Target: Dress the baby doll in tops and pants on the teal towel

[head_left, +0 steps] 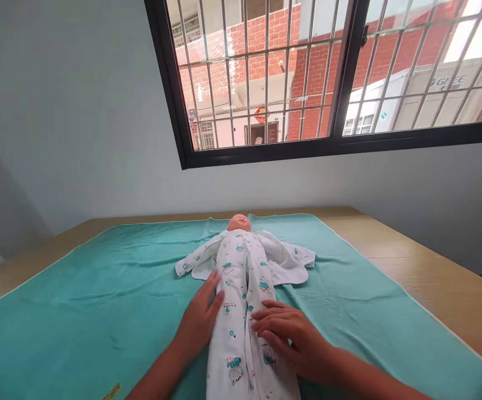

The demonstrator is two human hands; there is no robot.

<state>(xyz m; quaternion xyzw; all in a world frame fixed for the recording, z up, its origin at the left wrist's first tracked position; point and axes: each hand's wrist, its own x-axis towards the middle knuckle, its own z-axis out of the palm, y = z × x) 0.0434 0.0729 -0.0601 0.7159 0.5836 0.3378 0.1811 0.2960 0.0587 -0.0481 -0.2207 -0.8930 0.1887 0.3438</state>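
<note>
A baby doll (239, 223) lies on its back on a green cloth (140, 278), its head toward the wall. White printed baby trousers (234, 333) cover the front of its body and stretch toward me. Beneath them a white baby shirt (284, 258) spreads out, both sleeves flung sideways. Along the left edge of the trousers rests my left hand (201, 311), fingers extended and slightly blurred. My right hand (288, 336) lies on the right trouser leg, fingers loosely bent and apart, gripping nothing visible. The doll's limbs are hidden.
The green cloth lies over a wooden table (424, 266) that shows at both sides. Behind stands a pale wall (99, 139) with a black-framed barred window (261, 155). A small yellow tag (111, 392) shows at the lower left.
</note>
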